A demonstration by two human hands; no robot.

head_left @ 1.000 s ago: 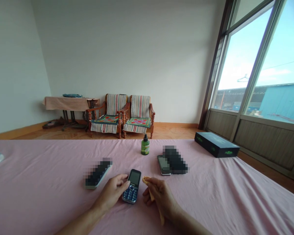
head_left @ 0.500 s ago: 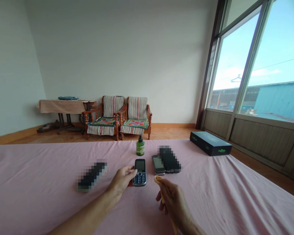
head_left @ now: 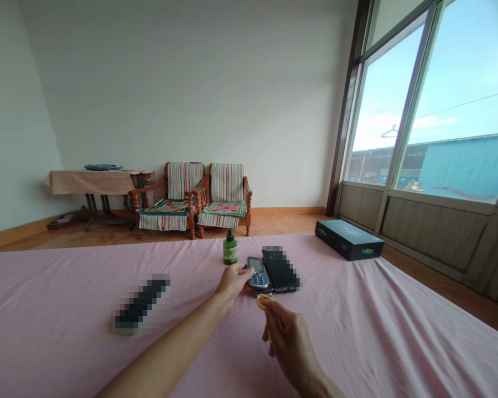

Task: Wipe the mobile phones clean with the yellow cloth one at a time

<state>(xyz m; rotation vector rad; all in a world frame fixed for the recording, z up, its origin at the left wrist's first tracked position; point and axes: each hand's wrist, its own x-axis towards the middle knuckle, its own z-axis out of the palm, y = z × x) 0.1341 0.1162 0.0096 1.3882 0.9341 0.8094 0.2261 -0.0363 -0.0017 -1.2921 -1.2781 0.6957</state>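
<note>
My left hand (head_left: 233,281) grips the left side of a dark keypad phone (head_left: 258,278), its thumb on the front. That phone lies over another phone, which is mostly hidden beneath it. Touching or close on their right is a larger black item (head_left: 280,270), partly pixelated. Nearer to me, my right hand (head_left: 284,326) pinches a thin yellowish cloth or band (head_left: 262,301) between thumb and fingers, just below the phones. A green bottle with a black top (head_left: 230,250) stands behind my left hand.
On the pink sheet (head_left: 199,342), a pixelated dark object (head_left: 141,305) lies left and a black box (head_left: 349,239) sits at the back right. Beyond are two wooden chairs (head_left: 226,207), a cloth-covered table (head_left: 91,182) and a window (head_left: 390,99).
My left hand has moved right and slightly forward with the keypad phone, which is now over the other phone. My right hand still pinches the yellowish item. The view has shifted slightly.
</note>
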